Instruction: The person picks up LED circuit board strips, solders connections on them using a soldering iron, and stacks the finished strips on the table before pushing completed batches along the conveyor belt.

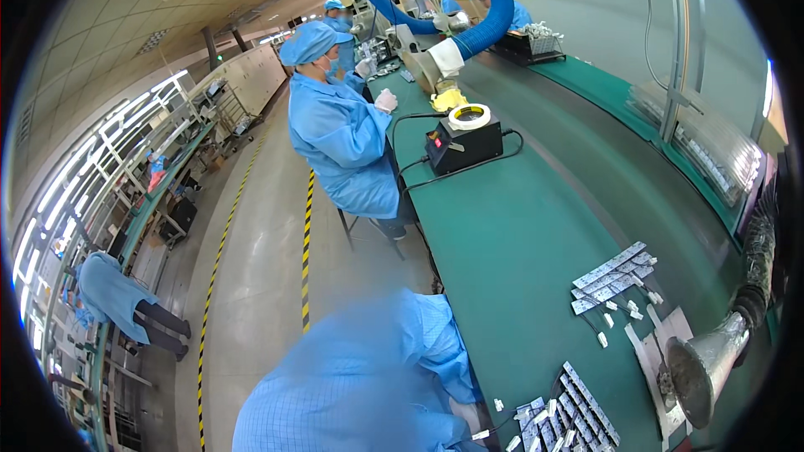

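Observation:
Neither of my hands can be made out. At the lower edge, a blue-clad figure (pixel 335 402) leans by the bench, partly blurred; whose body it is, I cannot tell. Its sleeve (pixel 442 351) reaches down to the bench edge, where a little pale glove (pixel 466 412) shows, its fingers hidden. Right of that sleeve lies a group of narrow light-coloured strips (pixel 578 410) with dark wires and small white connectors. Farther up the green bench (pixel 511 243) rests a second stack of similar strips (pixel 614 276), their wired connectors (pixel 632 310) spread toward the near side.
A metal extraction funnel (pixel 699 372) hangs at the right over a pale board (pixel 649 360). A black box with a round top (pixel 465 146) and cables stands farther up the bench, below a blue hose (pixel 490 21). Beyond sits a co-worker in blue (pixel 339 125).

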`<state>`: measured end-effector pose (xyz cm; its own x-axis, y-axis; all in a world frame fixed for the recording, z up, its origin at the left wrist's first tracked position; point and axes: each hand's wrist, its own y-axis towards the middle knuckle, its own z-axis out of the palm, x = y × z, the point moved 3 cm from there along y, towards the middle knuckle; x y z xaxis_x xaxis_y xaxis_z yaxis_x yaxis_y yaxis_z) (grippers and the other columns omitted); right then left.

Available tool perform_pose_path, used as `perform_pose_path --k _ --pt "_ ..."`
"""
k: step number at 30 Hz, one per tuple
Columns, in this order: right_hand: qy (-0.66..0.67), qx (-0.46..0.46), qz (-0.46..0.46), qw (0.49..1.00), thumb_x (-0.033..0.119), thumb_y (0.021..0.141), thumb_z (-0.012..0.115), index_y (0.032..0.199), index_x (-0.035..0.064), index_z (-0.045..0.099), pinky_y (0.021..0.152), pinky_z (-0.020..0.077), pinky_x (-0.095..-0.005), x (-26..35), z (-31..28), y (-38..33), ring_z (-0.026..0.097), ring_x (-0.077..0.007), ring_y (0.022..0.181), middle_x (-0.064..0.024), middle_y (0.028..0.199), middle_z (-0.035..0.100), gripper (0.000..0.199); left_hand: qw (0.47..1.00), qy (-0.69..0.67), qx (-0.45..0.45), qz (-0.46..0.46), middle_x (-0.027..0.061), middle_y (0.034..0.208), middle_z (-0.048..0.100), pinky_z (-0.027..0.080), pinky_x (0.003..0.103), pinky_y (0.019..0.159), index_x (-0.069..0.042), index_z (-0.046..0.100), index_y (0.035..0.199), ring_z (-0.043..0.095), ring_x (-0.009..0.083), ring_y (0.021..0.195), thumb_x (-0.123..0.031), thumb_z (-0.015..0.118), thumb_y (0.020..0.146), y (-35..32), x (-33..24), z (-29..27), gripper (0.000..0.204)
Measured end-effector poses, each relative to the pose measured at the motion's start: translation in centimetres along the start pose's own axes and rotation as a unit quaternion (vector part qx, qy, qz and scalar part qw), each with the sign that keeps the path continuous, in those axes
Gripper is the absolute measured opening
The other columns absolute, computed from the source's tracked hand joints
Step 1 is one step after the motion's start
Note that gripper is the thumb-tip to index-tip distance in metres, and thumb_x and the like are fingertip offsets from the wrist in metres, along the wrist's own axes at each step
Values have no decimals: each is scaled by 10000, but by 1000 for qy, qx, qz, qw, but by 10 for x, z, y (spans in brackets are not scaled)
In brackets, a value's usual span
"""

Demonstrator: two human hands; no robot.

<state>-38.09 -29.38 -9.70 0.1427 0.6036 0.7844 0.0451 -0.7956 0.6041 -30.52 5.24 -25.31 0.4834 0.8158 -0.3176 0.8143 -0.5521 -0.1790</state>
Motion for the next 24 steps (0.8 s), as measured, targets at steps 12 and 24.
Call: perform_pose_path --k 12,24 --pt "-26 7 -81 996 143 940 606 866 -14 556 472 363 -299 11 -2 2 448 -188 583 -102 800 456 180 996 -24 40 72 169 1096 616 505 461 736 -64 617 1089 613 333 950 -305 575 907 18 -20 20 305" --pt "20 35 -86 995 82 933 577 879 18 522 487 380 -320 2 -12 2 459 -204 565 -92 765 435 100 988 2 32 153 167 1084 619 506 457 731 -63 616 1084 618 329 936 -300 570 913 59 -25 12 296"
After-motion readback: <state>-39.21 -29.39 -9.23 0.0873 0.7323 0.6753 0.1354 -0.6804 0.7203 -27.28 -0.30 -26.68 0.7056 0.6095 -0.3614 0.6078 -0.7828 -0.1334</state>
